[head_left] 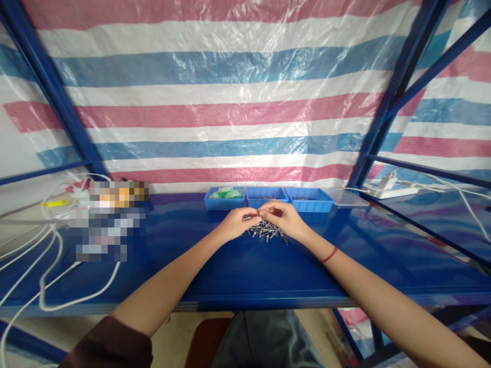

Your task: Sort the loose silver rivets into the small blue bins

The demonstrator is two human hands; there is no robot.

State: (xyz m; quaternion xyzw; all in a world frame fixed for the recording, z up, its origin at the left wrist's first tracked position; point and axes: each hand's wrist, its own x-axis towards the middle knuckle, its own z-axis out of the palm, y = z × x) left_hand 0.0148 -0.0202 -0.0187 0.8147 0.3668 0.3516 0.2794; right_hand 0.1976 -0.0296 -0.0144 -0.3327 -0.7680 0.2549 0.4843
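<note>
My left hand (240,223) and my right hand (283,219) meet above a loose pile of thin silver metal pins (265,231), which look like rivets or screws. Thumb and fingers of both hands are pinched together, with the fingertips almost touching. Whatever lies between them is too small and too covered to make out. Part of the pile is hidden behind the hands. Just beyond stand three blue bins: the left bin (226,206) holds green-and-white packets (227,192), while the middle bin (251,191) and the right bin (312,204) hold small metal pieces.
The blue tabletop (161,276) runs across the view. A clear plastic lid or tray (350,198) lies right of the bins. White cables (76,304) trail on the left beside a blurred-out heap (111,220). A white power strip (391,188) sits at the right, near blue metal posts.
</note>
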